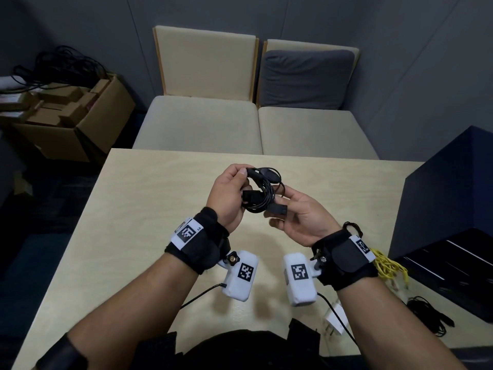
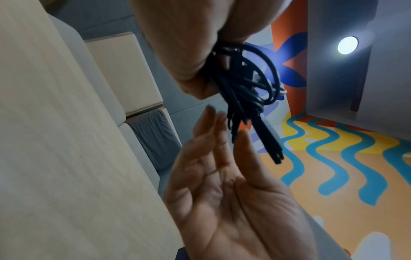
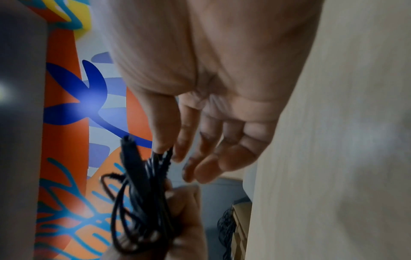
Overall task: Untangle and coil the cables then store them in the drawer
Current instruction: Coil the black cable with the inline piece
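Note:
A coiled black cable bundle (image 1: 260, 192) is held above the light wooden table (image 1: 133, 222), gripped in my left hand (image 1: 234, 188) with the thumb on top. One black plug (image 1: 277, 208) sticks out toward my right hand (image 1: 293, 209), which lies palm up with relaxed fingers just touching the bundle. In the left wrist view the bundle (image 2: 244, 84) hangs from my left hand (image 2: 189, 52) over the flat right palm (image 2: 222, 184). In the right wrist view my right fingers (image 3: 200, 149) reach to the cable (image 3: 138, 202). The dark blue drawer cabinet (image 1: 440, 204) stands at the right.
A yellow cable (image 1: 388, 265), a loose black cable (image 1: 429, 313) and a white charger (image 1: 336, 320) lie near the table's right front. Two beige seats (image 1: 205, 124) stand beyond the table. A cardboard box (image 1: 72, 124) topped with black cables sits on the left.

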{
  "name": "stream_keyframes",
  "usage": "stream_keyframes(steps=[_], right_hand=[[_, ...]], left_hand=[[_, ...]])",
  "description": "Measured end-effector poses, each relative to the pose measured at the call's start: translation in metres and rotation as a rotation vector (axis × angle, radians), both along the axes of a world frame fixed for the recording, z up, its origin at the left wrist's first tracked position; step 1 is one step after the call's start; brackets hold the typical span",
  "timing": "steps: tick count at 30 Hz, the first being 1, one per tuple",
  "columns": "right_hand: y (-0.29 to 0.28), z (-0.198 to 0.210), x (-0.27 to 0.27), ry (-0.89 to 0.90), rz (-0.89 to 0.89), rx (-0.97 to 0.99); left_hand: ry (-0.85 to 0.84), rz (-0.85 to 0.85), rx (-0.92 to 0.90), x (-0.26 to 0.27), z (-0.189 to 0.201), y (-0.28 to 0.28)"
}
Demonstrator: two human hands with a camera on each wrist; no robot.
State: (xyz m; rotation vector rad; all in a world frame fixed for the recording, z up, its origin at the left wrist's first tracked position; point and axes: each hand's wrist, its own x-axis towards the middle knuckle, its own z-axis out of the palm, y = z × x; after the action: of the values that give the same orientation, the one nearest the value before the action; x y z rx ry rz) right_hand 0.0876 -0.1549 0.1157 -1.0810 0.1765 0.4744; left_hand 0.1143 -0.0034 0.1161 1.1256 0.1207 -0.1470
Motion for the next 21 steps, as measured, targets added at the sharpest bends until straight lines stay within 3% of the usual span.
stream_keyframes(steps=[4,7,10,12,15,21], right_hand=[[-0.010,0.006,0.008,-0.078,-0.186,-0.245],[-0.011,0.020,0.010,-0.439,-0.376,-0.643],[0.005,0.041,0.005,-0.765,-0.187,-0.801],[0.017,0.046,0.004,-0.870,-0.002,-0.964],[0.024,0.043,0.007,-0.890,0.155,-1.203],[0.030,0.045,0.007,-0.843,0.375,-1.476]], left_hand=[[0.029,0.035,-0.014,0.002,0.000,0.001],[0.022,0.046,0.024,0.003,0.000,0.000],[-0.011,0.060,0.084,0.003,0.001,-0.003],[-0.018,0.055,0.111,0.003,0.002,-0.005],[-0.002,0.066,0.123,0.005,-0.001,-0.003],[-0.011,0.078,0.182,0.004,-0.001,-0.001]])
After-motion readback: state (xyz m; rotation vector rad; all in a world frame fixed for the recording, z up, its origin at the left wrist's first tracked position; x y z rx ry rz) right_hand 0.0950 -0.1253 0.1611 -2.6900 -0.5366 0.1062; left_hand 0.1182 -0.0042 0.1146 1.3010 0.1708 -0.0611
